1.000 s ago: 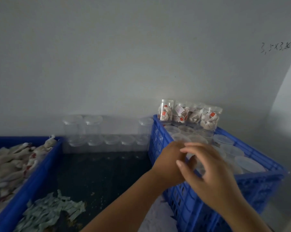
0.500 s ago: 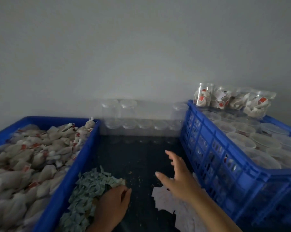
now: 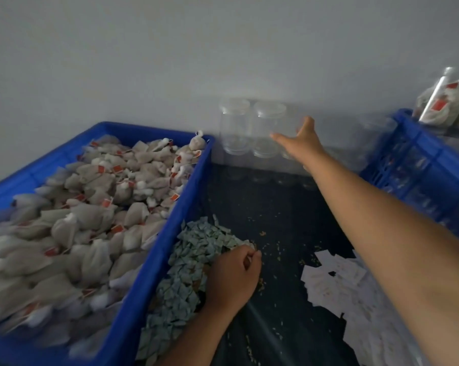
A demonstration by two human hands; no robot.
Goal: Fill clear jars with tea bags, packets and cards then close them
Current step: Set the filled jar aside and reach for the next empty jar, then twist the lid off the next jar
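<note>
Empty clear jars (image 3: pixel 252 128) stand stacked against the back wall. My right hand (image 3: pixel 301 140) reaches far forward with spread fingers, right beside the jars; I cannot tell whether it touches one. My left hand (image 3: pixel 233 273) rests with curled fingers on a pile of small green packets (image 3: pixel 194 260) lying on the dark table; whether it holds a packet is hidden. White cards (image 3: pixel 331 276) lie scattered on the table under my right forearm. Tea bags (image 3: pixel 91 212) with red tags fill a blue crate (image 3: pixel 167 233) on the left.
A second blue crate (image 3: pixel 421 159) at the right holds closed jars, with filled jars (image 3: pixel 445 101) standing on its far corner. Small crumbs lie on the dark table (image 3: pixel 276 212) between the crates. A plain white wall is behind.
My right hand has moved from above the cards forward to the empty jars at the wall. My left hand stays on the green packets. The view has turned to the left.
</note>
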